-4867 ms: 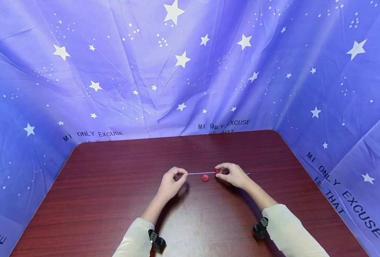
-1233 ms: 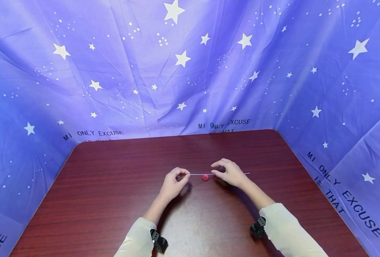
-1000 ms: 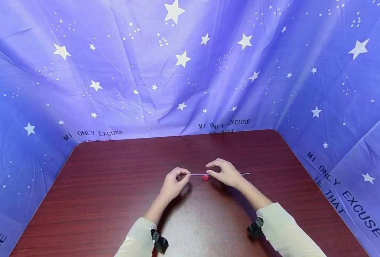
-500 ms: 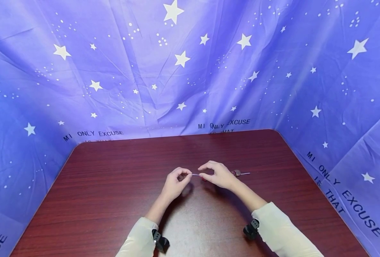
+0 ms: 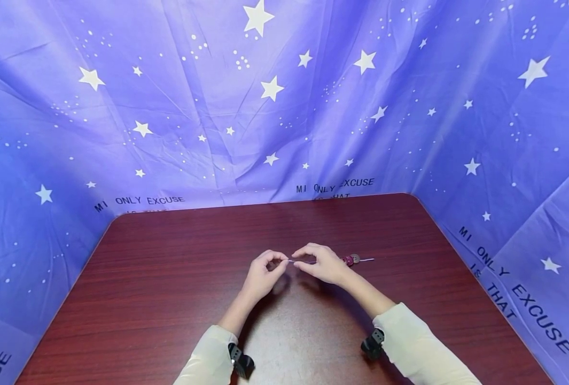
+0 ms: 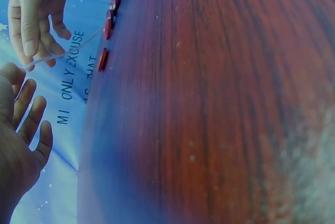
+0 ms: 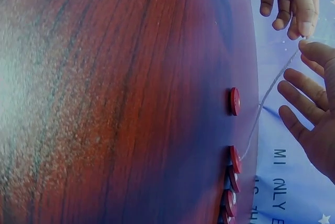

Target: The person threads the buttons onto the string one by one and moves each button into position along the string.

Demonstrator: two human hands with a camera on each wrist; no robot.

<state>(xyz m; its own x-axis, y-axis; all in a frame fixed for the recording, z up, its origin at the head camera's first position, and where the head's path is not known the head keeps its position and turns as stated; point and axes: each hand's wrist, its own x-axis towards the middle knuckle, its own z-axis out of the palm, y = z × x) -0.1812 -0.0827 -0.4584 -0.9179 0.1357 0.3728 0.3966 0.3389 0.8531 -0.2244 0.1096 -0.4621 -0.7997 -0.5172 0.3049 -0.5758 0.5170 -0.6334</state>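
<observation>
My left hand (image 5: pixel 260 275) pinches one end of a thin pale string (image 7: pixel 272 85) between thumb and index finger, above the table. Close beside it, my right hand (image 5: pixel 329 266) has thumb and index finger spread apart near the string. Several red buttons (image 7: pixel 236 159) are threaded on the string and rest on the table. A brownish button (image 5: pixel 356 258) sits at the far end of that row, with a short string tail past it. One loose red button (image 7: pixel 235 101) lies apart on the table; in the head view the right hand hides it.
The dark red wooden table (image 5: pixel 169 299) has rounded far corners. A blue-purple curtain (image 5: pixel 207 107) with white stars hangs behind and at both sides. Black wrist cameras (image 5: pixel 241 361) sit at both sleeves.
The right hand held a red button on the string earlier; it has let go and moved left, toward the left hand. The threaded buttons now show behind it. The left hand barely moved.
</observation>
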